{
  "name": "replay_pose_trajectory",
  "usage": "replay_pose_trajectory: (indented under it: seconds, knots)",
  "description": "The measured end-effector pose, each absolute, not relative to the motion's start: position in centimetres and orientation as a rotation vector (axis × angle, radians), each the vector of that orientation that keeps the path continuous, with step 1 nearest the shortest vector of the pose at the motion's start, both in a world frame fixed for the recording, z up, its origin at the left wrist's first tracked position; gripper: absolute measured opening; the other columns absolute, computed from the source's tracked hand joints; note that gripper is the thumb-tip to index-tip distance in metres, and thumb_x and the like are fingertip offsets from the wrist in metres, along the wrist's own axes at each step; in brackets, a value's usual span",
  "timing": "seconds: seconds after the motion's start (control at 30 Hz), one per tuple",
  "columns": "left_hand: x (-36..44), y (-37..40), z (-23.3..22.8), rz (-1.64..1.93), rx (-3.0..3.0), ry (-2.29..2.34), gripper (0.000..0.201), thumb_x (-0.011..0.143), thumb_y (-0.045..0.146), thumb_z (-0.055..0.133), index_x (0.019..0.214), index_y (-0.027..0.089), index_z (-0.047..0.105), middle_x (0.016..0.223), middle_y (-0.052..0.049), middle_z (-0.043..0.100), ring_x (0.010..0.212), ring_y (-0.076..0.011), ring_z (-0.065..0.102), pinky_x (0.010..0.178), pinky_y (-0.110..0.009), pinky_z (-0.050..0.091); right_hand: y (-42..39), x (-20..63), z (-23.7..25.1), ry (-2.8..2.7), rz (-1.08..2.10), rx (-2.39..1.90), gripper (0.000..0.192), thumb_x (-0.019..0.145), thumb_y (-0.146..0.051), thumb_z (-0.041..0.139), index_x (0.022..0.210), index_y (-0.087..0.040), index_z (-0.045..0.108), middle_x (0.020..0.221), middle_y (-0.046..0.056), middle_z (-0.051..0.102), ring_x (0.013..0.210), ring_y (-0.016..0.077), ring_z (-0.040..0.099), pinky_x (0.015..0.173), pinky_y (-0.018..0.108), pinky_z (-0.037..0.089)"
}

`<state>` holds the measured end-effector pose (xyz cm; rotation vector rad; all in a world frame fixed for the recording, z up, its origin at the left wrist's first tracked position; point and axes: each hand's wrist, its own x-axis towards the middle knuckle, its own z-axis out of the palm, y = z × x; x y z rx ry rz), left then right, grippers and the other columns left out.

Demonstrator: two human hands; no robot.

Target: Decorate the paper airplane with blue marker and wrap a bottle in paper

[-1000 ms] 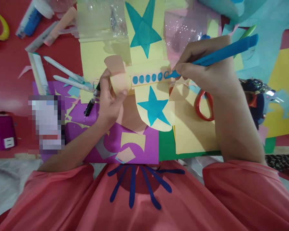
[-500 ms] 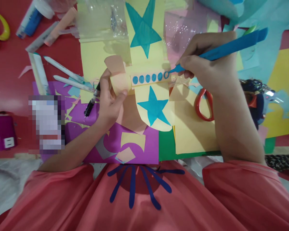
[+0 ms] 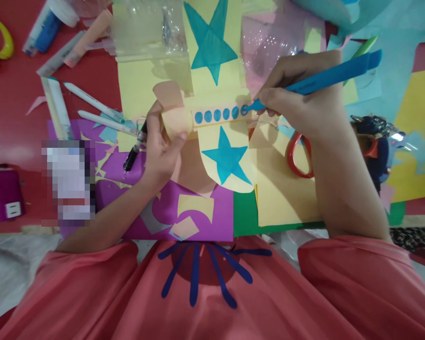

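Paper plane (image 3: 217,141), cut from pale yellow sheet and marked with two blue stars, lies flat on the table (image 3: 14,123) between the two hands, straight ahead of the person's chest. Nearest the body, a purple sheet (image 3: 184,212) and a green sheet (image 3: 244,215) lie under its lower wing, with a few pale scraps resting on the purple.

Across the plane's middle runs a peach strip (image 3: 217,114) with a row of blue dots. The left hand (image 3: 161,146) presses on the left end of that strip, thumb and fingers closed on the curled peach nose piece, so it pins the plane down at that side. Just left of this hand a black pen (image 3: 134,151) lies on the purple sheet, touching nothing the hand holds.

The right hand (image 3: 301,101) sits at the strip's right end, fingers pinched narrow around a blue marker (image 3: 326,78). The marker's tip touches the last circle in the row, at the right end of the dots, while its body slants up and away to the right.

Below the right wrist, red scissors (image 3: 299,156) rest on an orange-yellow sheet (image 3: 279,189), partly hidden by the forearm.

Farther off, white pens (image 3: 92,101) lie on the red table to the left, clear plastic wrap (image 3: 145,28) covers the top of the yellow paper, and a yellow loop (image 3: 0,40) sits in the far left corner.
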<state>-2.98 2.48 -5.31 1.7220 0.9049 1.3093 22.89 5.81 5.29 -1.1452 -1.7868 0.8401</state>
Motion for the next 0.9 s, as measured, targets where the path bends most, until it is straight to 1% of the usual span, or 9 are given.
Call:
replay_pose_trajectory:
  seconds: [0.13,0.3,0.37,0.53,0.63,0.77,0.9]
  knots:
    - [-2.94,2.47,-5.34,1.310,1.705,0.916,0.058,0.086,0.046,0.068,0.137,0.040,0.041,0.134,-0.002,0.051,0.133,-0.0256,0.048,0.112,-0.045,0.042,5.75,22.72,5.67,-1.805,0.862,-1.162,0.019,0.065,-0.015,0.054,0.047,-0.019,0.051,0.046,-0.005,0.050,0.045,0.0053,0.042,0.045,0.022,0.031]
    - [-2.87,2.38,-5.21,1.305,1.711,0.900,0.060,0.087,0.046,0.067,0.139,0.038,0.039,0.138,-0.002,0.049,0.134,-0.0262,0.048,0.113,-0.047,0.041,5.70,22.70,5.84,-1.781,0.882,-1.170,0.024,0.062,-0.004,0.053,0.044,-0.021,0.053,0.045,-0.004,0.051,0.043,0.0078,0.042,0.043,0.025,0.031]
    - [-2.89,2.37,-5.10,1.315,1.742,0.902,0.059,0.088,0.045,0.067,0.140,0.037,0.039,0.137,-0.003,0.050,0.133,-0.0261,0.048,0.111,-0.046,0.043,5.65,22.70,5.89,-1.755,0.887,-1.191,0.027,0.063,-0.001,0.052,0.044,-0.020,0.053,0.044,-0.005,0.051,0.043,0.0065,0.043,0.042,0.023,0.031]
    - [-3.05,2.41,-4.94,1.311,1.776,0.917,0.053,0.091,0.038,0.065,0.138,0.037,0.041,0.137,-0.003,0.052,0.131,-0.0244,0.050,0.111,-0.041,0.045,5.66,22.85,5.72,-1.731,0.858,-1.254,0.030,0.068,0.005,0.051,0.049,-0.018,0.055,0.045,-0.008,0.054,0.041,0.0032,0.049,0.041,0.015,0.036]
    - [-3.10,2.40,-4.91,1.288,1.770,0.924,0.055,0.090,0.040,0.065,0.139,0.038,0.040,0.140,-0.002,0.051,0.132,-0.0249,0.050,0.111,-0.042,0.045,5.71,22.95,5.33,-1.711,0.840,-1.250,0.028,0.068,0.004,0.052,0.050,-0.017,0.055,0.045,-0.009,0.055,0.039,0.0029,0.051,0.039,0.013,0.036]
    - [-3.02,2.25,-4.63,1.271,1.764,0.968,0.053,0.091,0.042,0.063,0.138,0.041,0.040,0.139,-0.001,0.052,0.130,-0.0247,0.051,0.109,-0.046,0.046,5.56,22.94,4.92,-1.706,0.812,-1.199,0.026,0.067,0.001,0.052,0.049,-0.018,0.055,0.047,-0.007,0.056,0.043,0.0041,0.052,0.040,0.016,0.035]
    - [-3.02,2.11,-4.44,1.243,1.754,0.992,0.052,0.092,0.044,0.062,0.138,0.041,0.038,0.142,-0.001,0.050,0.134,-0.0253,0.049,0.112,-0.047,0.044,5.54,22.90,5.05,-1.738,0.859,-1.145,0.023,0.066,-0.002,0.053,0.048,-0.017,0.054,0.048,-0.005,0.053,0.046,0.0044,0.048,0.043,0.018,0.032]
